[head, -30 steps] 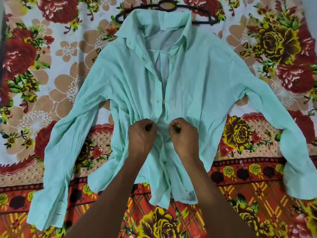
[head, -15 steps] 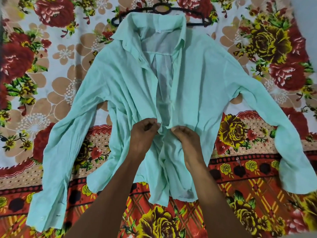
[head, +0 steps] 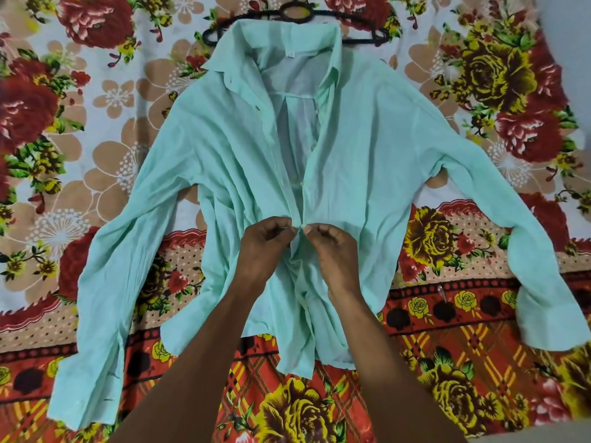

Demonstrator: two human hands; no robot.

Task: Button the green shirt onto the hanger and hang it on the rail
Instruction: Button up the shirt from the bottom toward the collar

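The light green shirt (head: 367, 155) lies face up on a flowered bedsheet, sleeves spread out to both sides. A black hanger (head: 294, 12) sits at its collar, its ends sticking out past the collar on both sides. The front is open from the collar down to a fastened button (head: 300, 184) at mid chest. My left hand (head: 265, 247) pinches the left front edge, and my right hand (head: 335, 247) pinches the right front edge. The fingertips of both meet at the placket just below that button.
The red, yellow and beige flowered bedsheet (head: 96, 123) covers the whole view. The shirt's cuffs reach the lower left (head: 83, 385) and the right edge (head: 550, 318). No rail is in view.
Both hands have drawn the two front edges together at the placket; the gap lower down has closed. The view has shifted slightly.
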